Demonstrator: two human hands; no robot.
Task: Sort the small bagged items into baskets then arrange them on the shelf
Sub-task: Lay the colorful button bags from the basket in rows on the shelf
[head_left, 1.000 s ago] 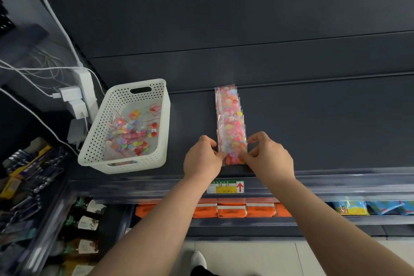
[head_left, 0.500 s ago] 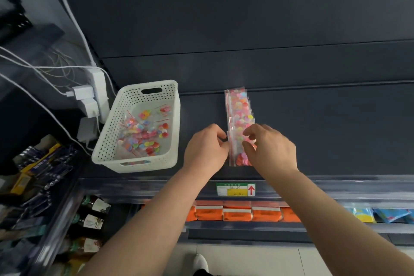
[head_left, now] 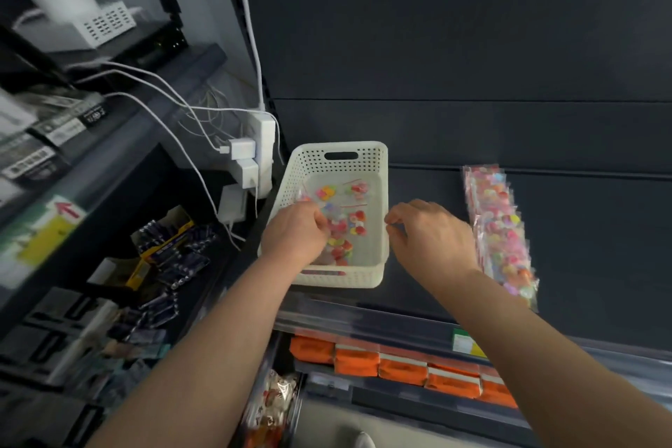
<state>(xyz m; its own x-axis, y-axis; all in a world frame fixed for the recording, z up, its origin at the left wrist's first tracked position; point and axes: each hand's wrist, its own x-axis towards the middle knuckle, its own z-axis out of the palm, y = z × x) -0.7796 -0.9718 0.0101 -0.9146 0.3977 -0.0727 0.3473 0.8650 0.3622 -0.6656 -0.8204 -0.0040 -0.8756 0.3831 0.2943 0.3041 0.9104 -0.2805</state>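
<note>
Left hand (head_left: 294, 235) is inside the white perforated basket (head_left: 363, 276), fingers curled round the loose bags (head_left: 354, 225) of coloured pieces. Right hand (head_left: 429, 236) hangs at the basket's right rim, loosely curled and empty. A row of bags (head_left: 498, 229) lies just right of it on the shelf (head_left: 589, 236).

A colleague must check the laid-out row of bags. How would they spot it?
On the dark shelf, look right of the white perforated basket. The row of bags lies there, a narrow overlapping strip running front to back. Unlike the loose bags inside the basket, it sits straight on the shelf.
</note>
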